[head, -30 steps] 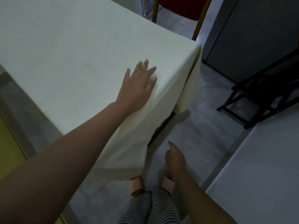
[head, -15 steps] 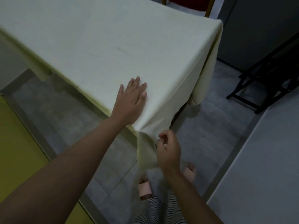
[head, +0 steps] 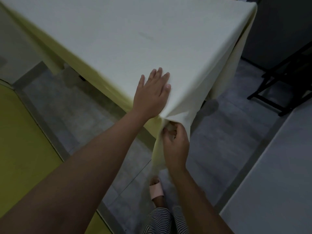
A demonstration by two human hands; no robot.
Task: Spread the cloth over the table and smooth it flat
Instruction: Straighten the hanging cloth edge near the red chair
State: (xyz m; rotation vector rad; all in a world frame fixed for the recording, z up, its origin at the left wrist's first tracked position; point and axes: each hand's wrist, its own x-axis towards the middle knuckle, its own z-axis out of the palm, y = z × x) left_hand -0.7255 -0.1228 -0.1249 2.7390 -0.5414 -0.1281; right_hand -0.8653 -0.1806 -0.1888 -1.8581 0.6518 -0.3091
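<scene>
A pale cream fabric cloth [head: 135,39] covers the whole top of the desk, which is hidden beneath it, and drapes over every visible edge. At the desk's near corner the fabric bunches into a hanging fold. The left hand [head: 152,93] lies flat on top just inside that corner, its grip spread, fingers straight and slightly apart, palm pressing the cloth down. The right hand [head: 175,144] is just below the same corner, its grip curled and pinching the hanging fold, which drops past the wrist toward the floor. Creases run from the corner up under the left palm; beyond them, away from the corner, the top looks smooth as far as the far right edge, where the drape falls straight. Left of the corner the cloth's long side edge runs away as a blurred yellowish band. Grey tiled floor [head: 228,141] lies open to the right of the corner, as far as a black slatted folding frame [head: 287,85] well apart from it and a pale grey flat surface [head: 278,174] whose edge cuts diagonally across the lower right. Left of the corner, beyond a strip of floor, lies a yellow-green panel [head: 25,141] with a grey border. Directly below the corner, a foot in a pink slipper [head: 156,190] stands on the tiles, with striped trousers [head: 158,220] nearer the camera.
</scene>
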